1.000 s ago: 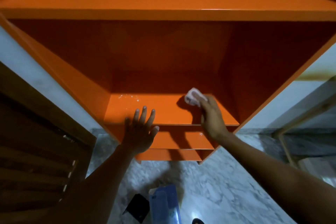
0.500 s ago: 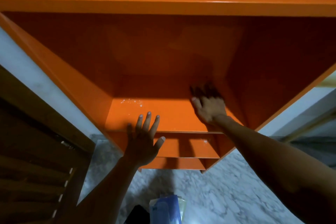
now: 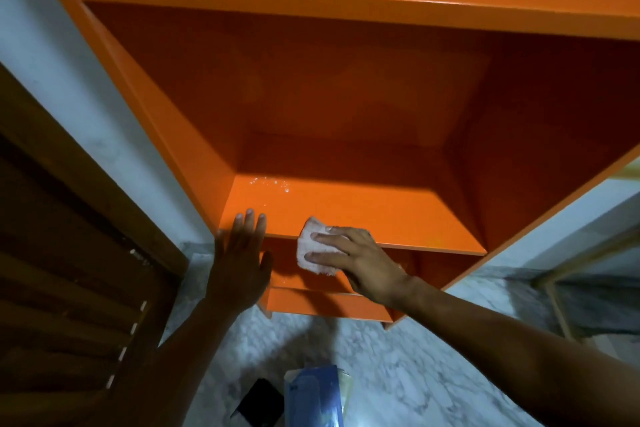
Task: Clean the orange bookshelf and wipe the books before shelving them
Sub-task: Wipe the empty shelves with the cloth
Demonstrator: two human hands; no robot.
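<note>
The orange bookshelf [image 3: 346,107] fills the upper view, its shelves bare. On the middle shelf board [image 3: 363,215] a few wet drops glisten at the back left. My right hand [image 3: 356,260] presses a small white cloth [image 3: 310,250] against the front edge of that board, fingers laid flat over it. My left hand [image 3: 242,260] rests at the board's front left corner with fingers straight and spread. A blue book [image 3: 313,399] lies on the marble floor below, partly cut off by the frame.
A dark wooden louvred door [image 3: 69,270] stands at the left beside a white wall. A black flat object [image 3: 256,406] lies on the marble floor next to the blue book. A thin metal frame [image 3: 561,288] stands at the right.
My right hand came forward and left from the back right of the shelf to its front edge, with the cloth showing again. The view shifted right; my left hand stays at the front edge.
</note>
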